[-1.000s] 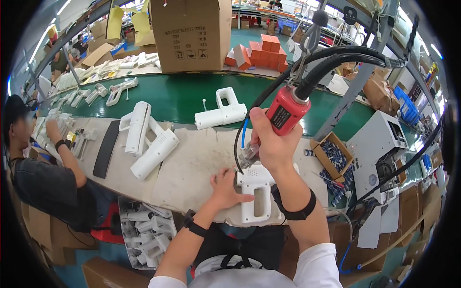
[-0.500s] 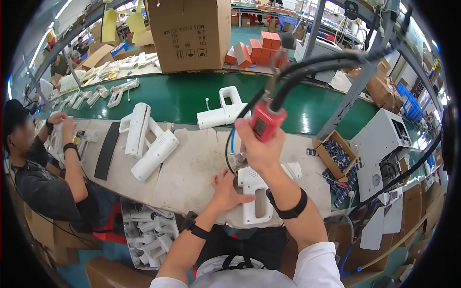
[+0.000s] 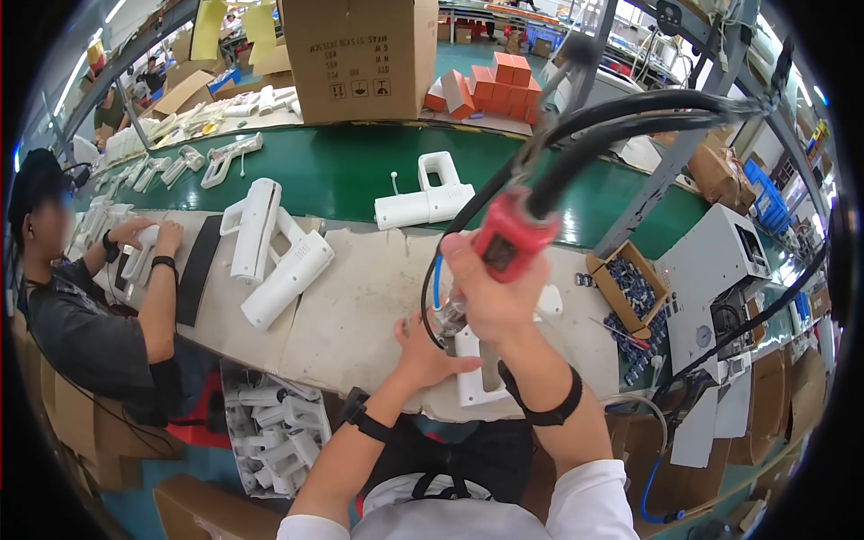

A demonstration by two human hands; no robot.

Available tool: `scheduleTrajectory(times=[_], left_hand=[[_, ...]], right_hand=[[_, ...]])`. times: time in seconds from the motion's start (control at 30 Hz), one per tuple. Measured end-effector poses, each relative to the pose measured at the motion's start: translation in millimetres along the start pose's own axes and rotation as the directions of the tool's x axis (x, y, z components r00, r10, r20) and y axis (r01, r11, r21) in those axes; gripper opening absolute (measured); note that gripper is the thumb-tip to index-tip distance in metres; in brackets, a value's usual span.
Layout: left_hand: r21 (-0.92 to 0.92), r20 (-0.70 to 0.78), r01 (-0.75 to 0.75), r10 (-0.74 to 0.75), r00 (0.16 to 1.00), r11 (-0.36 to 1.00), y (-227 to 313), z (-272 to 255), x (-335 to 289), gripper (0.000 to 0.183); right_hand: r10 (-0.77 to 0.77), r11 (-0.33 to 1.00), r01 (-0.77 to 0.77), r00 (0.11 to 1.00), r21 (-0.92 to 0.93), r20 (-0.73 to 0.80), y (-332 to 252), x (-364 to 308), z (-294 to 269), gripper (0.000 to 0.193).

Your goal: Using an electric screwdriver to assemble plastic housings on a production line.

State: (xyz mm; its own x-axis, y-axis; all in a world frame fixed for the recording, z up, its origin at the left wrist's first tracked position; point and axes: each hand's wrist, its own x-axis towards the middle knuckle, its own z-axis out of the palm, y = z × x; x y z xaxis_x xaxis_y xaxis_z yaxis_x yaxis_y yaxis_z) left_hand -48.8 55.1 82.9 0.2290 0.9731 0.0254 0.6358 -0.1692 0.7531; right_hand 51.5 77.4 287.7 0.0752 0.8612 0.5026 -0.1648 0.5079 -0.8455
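Long bench [image 3: 360,171] running left to right, green surface at the back, pale worn cardboard sheet [image 3: 360,297] covering the near edge. Two white gun-shaped housings [image 3: 274,247] lying side by side on the sheet at left, a black strip [image 3: 198,268] just beside them. One more white housing [image 3: 425,200] resting on the green, centre. Another white housing [image 3: 477,373] flat at the near edge. Small open box of dark blue parts [image 3: 630,288] at right. Big brown carton [image 3: 360,58] standing at the back, orange boxes [image 3: 490,85] stacked just beside it. More white parts [image 3: 180,162] strung along the far left.
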Motion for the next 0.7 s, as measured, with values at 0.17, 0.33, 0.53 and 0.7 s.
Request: scheduleTrajectory(times=[0.17,0.33,0.53,0.7], left_hand=[[-0.019,0.044,0.028,-0.027,0.999,0.999,3.9,-2.6,0.5,0.119],[0.064,-0.051,0.046,-0.043,0.998,0.997,15.1,-4.6,-2.1,0.120],[0.031,-0.077,0.059,-0.057,0.995,0.998,18.1,-8.5,-4.6,0.121],[0.099,-0.072,0.026,-0.019,0.997,0.995,21.7,-5.2,-5.9,0.119]], right_hand=[[0.125,0.991,-0.123,0.992,-0.045,0.032,12.2,-5.9,3.8,0.021],[0.035,0.999,-0.035,0.999,0.011,-0.026,-4.3,-2.9,-14.1,0.021],[-0.077,0.997,0.078,0.996,0.015,-0.053,-46.3,2.0,-19.9,0.022],[0.099,0.995,-0.095,0.986,0.037,-0.131,-7.5,-5.1,-18.6,0.020]])
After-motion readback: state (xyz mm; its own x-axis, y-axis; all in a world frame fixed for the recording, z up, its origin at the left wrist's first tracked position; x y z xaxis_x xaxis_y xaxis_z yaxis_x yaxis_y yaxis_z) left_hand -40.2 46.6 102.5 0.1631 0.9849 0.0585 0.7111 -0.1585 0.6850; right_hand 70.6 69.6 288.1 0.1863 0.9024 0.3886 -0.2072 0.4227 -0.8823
